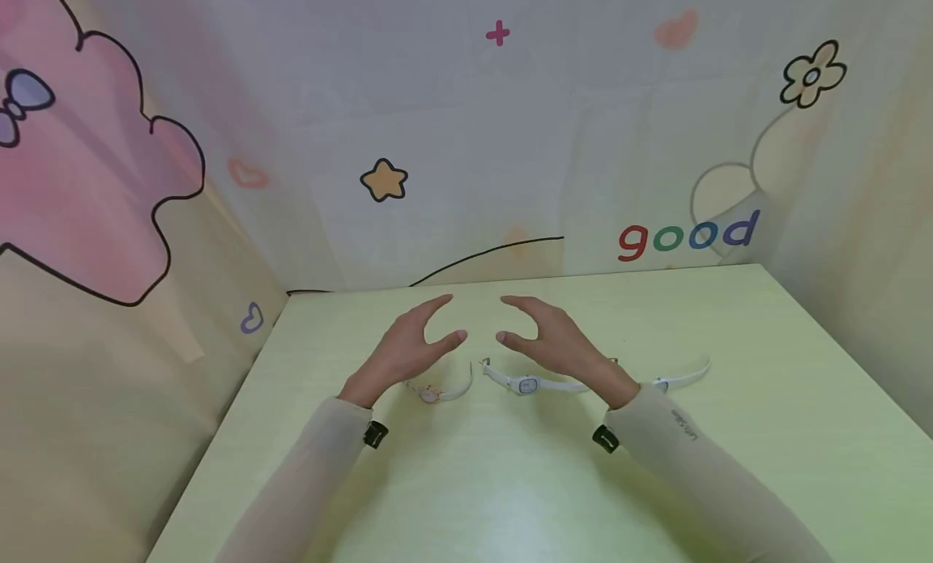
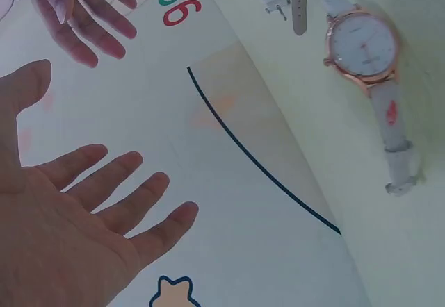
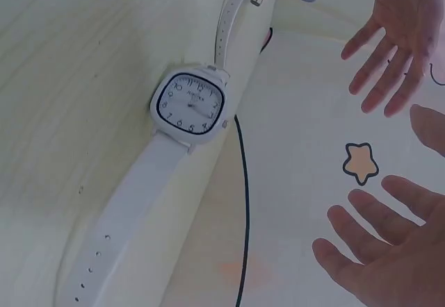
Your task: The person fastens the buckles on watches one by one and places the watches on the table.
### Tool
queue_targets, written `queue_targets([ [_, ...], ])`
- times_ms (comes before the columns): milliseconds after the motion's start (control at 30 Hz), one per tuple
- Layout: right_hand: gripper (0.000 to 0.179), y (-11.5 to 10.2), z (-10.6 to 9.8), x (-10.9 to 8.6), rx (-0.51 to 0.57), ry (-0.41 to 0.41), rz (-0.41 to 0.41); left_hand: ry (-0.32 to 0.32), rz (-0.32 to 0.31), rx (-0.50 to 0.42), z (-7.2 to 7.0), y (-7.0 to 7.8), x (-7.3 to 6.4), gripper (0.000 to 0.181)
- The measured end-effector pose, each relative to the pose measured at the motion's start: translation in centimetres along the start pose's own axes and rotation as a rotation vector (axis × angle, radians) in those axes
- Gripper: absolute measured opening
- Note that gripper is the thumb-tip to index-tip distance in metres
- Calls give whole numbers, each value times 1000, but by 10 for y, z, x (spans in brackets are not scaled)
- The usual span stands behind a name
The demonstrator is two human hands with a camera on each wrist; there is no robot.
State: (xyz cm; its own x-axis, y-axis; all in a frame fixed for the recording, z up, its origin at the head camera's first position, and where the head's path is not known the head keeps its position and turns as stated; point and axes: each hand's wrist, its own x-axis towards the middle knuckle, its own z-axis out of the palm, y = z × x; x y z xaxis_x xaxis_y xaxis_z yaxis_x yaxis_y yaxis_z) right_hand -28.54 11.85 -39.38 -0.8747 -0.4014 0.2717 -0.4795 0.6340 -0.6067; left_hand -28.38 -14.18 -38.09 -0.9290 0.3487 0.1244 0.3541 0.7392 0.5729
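Note:
Both hands hover over the table with nothing in them, palms facing each other. The left hand (image 1: 410,344) has its thumb apart from its loosely bent fingers, above a round watch (image 2: 363,45) with a rose-gold case and pale strap. Across from it, the right hand (image 1: 557,342) mirrors that pose, fingers spread in the right wrist view. A white watch (image 3: 189,104) with a rounded-square face lies stretched out in the middle, partly behind the right wrist in the head view. Farther right lies another white-strapped watch (image 1: 681,380), its face partly hidden by the right sleeve.
The pale green table (image 1: 503,482) reaches back to a printed curtain (image 1: 466,142) with a star, hearts and the word "good". Curtain panels also stand along the left and right sides. A small black clip (image 1: 375,434) sits at the left cuff, another (image 1: 606,439) at the right.

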Motion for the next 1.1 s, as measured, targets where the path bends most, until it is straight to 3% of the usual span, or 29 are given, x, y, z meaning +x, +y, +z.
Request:
queue_targets([
  [167, 61, -5, 10, 0, 46, -8, 7, -1, 17, -59, -2, -11, -6, 71],
  [400, 60, -12, 24, 1, 31, -29, 3, -11, 11, -92, -6, -32, -17, 65],
  [667, 57, -17, 36, 1, 44, -45, -2, -57, -6, -66, -7, -47, -27, 60],
  [1100, 49, -21, 54, 4, -10, -97, 20, -64, -13, -48, 1, -70, -36, 48],
])
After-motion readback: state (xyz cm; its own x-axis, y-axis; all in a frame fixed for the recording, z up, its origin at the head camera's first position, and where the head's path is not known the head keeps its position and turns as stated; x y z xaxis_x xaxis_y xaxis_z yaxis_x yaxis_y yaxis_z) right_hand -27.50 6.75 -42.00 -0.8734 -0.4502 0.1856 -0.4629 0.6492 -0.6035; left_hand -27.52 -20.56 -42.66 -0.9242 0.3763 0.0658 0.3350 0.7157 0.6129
